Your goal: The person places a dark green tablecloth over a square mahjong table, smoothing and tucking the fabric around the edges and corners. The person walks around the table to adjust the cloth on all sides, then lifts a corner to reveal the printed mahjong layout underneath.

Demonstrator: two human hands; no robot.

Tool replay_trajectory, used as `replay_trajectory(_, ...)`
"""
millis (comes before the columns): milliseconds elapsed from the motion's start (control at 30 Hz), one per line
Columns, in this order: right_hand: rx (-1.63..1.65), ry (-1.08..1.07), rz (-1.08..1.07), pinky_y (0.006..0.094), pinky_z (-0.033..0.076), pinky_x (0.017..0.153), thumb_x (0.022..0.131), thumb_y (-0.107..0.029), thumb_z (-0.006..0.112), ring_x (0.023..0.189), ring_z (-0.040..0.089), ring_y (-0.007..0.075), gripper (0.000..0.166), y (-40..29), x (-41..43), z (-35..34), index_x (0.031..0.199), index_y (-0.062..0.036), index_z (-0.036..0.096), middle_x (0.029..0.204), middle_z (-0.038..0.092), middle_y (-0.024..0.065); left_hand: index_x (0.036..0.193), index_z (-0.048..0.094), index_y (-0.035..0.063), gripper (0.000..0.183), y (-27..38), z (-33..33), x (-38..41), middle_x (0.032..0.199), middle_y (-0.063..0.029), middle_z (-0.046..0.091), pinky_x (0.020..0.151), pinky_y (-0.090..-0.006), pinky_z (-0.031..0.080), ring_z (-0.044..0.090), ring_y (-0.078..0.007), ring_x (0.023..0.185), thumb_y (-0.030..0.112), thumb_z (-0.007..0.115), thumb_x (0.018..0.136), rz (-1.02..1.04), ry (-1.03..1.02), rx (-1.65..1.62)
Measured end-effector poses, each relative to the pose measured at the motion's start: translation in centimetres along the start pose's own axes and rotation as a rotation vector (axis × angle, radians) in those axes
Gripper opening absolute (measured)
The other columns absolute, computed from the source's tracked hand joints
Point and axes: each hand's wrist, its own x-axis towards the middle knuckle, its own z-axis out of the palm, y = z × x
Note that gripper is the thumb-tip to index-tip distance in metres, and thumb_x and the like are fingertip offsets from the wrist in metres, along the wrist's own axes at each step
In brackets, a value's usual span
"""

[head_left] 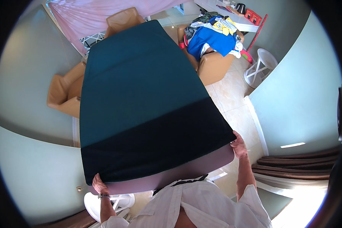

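Note:
A dark green cloth (142, 77) lies spread over a long table, its near part in a much darker shade. Along the near end a strip of the mauve tabletop (171, 174) shows beyond the cloth's edge. My left hand (99, 183), with a watch at the wrist, is at the cloth's near left corner, fingers on the fabric. At the near right corner, my right hand (238, 144) pinches the cloth between thumb and fingers, beside the table's rounded corner.
Tan armchairs (65, 91) stand around the table; the right one (216, 67) bears piled clothes (211, 38). A white round stool (266, 58) and a red broom (256, 34) are at the right. Another white stool (92, 205) stands near my left arm. A kettle (240, 8) sits on a white desk (246, 27).

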Motion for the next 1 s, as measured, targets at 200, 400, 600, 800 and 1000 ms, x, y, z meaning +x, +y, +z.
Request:
replay_trajectory(200, -0.559, 0.311, -0.292, 0.0351, 0.057, 0.092, 0.084, 0.014, 0.055, 0.105, 0.071, 0.0235, 0.063, 3.3, 2.7, -5.3, 0.144, -0.0078, 0.058, 0.120, 0.073, 0.0126, 0.130, 0.067, 0.0127, 0.033, 0.9, 1.2, 1.0, 0.128, -0.0101, 0.072, 0.104, -0.0463, 0.048, 0.064, -0.0311, 0.124, 0.009, 0.052, 0.100, -0.095, 0.041, -0.053)
replay_trajectory(400, -1.183, 0.621, -0.398, 0.0458, 0.057, 0.090, 0.086, 0.008, 0.050, 0.097, 0.074, 0.0386, 0.045, 0.8, 1.4, 1.6, 0.121, -0.0101, 0.073, 0.108, 0.076, 0.0210, 0.125, 0.069, 0.0122, 0.031, -2.3, 0.3, 0.7, 0.126, -0.0107, 0.073, 0.101, -0.0466, 0.050, 0.066, -0.0311, 0.121, 0.009, 0.053, 0.099, -0.167, 0.076, -0.010)
replay_trajectory(600, -1.192, 0.681, -0.386, 0.0475, 0.057, 0.092, 0.088, 0.006, 0.046, 0.098, 0.074, 0.0396, 0.045, 0.4, 1.5, 1.8, 0.117, -0.0132, 0.076, 0.106, 0.077, 0.0206, 0.130, 0.068, 0.0154, 0.042, -3.3, 0.5, 0.8, 0.133, -0.0076, 0.071, 0.107, -0.0489, 0.048, 0.063, -0.0311, 0.124, 0.002, 0.058, 0.092, -0.232, 0.084, -0.045)
replay_trajectory(800, -1.115, 0.693, -0.392, 0.0466, 0.057, 0.090, 0.089, 0.005, 0.048, 0.097, 0.074, 0.0377, 0.042, 0.6, 1.4, 2.1, 0.118, -0.0118, 0.073, 0.104, 0.077, 0.0206, 0.139, 0.063, 0.0236, 0.068, -3.1, -0.8, 0.1, 0.143, -0.0098, 0.059, 0.107, -0.0505, 0.048, 0.057, -0.0357, 0.128, -0.007, 0.065, 0.078, -0.261, 0.142, 0.065)
replay_trajectory(1000, -1.051, 0.726, -0.537, 0.0456, 0.056, 0.087, 0.099, -0.008, 0.059, 0.093, 0.073, 0.0335, 0.021, 0.2, 1.3, 2.8, 0.117, -0.0100, 0.069, 0.100, 0.076, 0.0176, 0.137, 0.065, 0.0183, 0.074, -3.5, -1.6, 1.1, 0.129, -0.0120, 0.057, 0.102, -0.0406, 0.054, 0.060, -0.0310, 0.118, -0.019, 0.055, 0.075, -0.274, 0.229, -0.129)
